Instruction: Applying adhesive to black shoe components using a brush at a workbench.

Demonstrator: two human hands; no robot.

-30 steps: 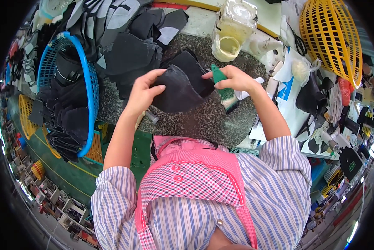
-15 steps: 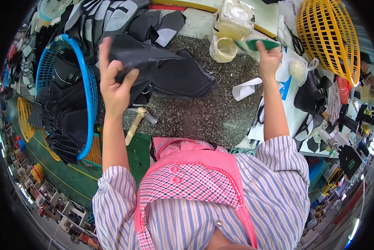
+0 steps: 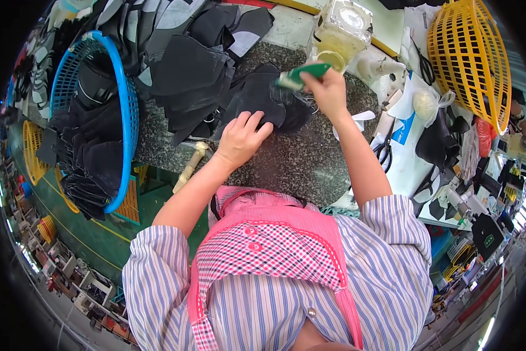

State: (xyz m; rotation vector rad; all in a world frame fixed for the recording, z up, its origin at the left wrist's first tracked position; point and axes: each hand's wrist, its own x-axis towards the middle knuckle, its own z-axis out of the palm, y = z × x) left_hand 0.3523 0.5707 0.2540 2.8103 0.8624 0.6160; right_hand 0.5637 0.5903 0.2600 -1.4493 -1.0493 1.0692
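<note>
In my right hand (image 3: 328,93) is a brush with a green handle (image 3: 313,70). Its pale bristle end points left, over a stack of black cut pieces (image 3: 257,93). My left hand (image 3: 245,137) rests on the near edge of that stack, fingertips on the top piece and thumb apart. Left of it lies another pile of black cut pieces (image 3: 189,73), fanned out. Just beyond the brush stands a crusted, yellowish glue pot (image 3: 333,58), partly hidden by my right hand.
A hammer (image 3: 189,169) with a wrapped handle lies at the table's near left edge. A blue basket (image 3: 125,117) full of black pieces is at the left, a yellow basket (image 3: 468,55) at the far right. Black scissors (image 3: 384,153) lie right of my right forearm.
The black piece my left hand held up now lies on the left pile. That hand has come down onto the right stack. My right hand has brought the brush leftward over it.
</note>
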